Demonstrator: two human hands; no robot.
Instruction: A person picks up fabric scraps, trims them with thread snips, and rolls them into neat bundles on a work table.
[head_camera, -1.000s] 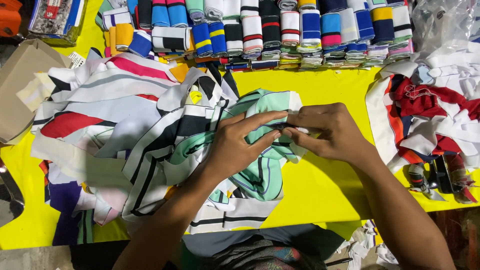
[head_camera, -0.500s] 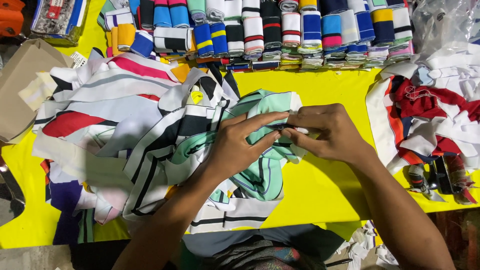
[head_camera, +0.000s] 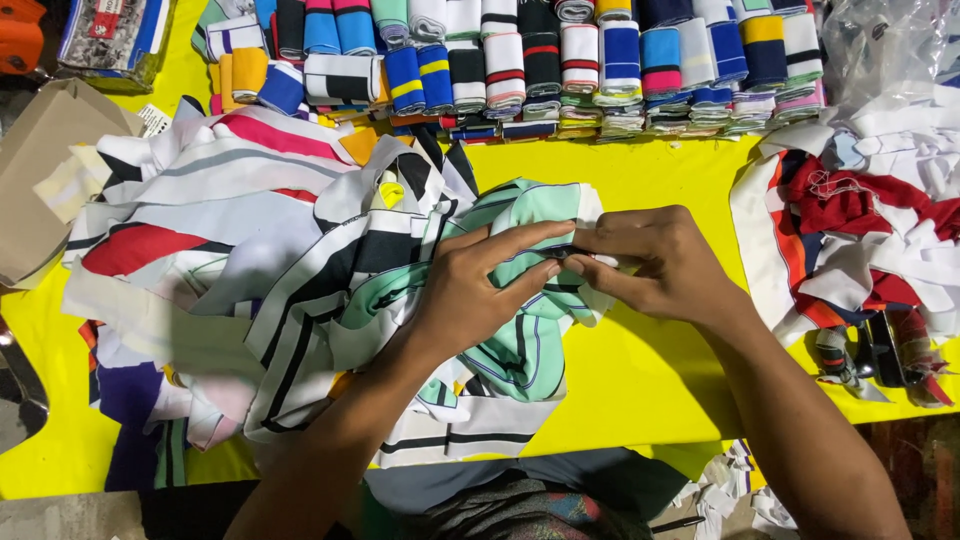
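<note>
Where the fingertips are meeting, the left hand (head_camera: 480, 290) and the right hand (head_camera: 655, 262) are both pinching narrowly on one edge of a mint-green striped cloth piece (head_camera: 525, 300), thumbs and forefingers closing on the fabric from either side. That piece is lying on top of a loose heap of striped cloth pieces (head_camera: 250, 250), white, black, red and pink, which is spreading across the left half of the yellow table (head_camera: 650, 170). Judging by the layout, the sorting looks partway along: a row of rolled striped bands (head_camera: 560, 60) is sitting along the far edge, while the heap under the hands and a second pile of red and white cloth (head_camera: 860, 220) at the right are waiting loose. A cardboard box (head_camera: 40, 180) is resting at the left.
</note>
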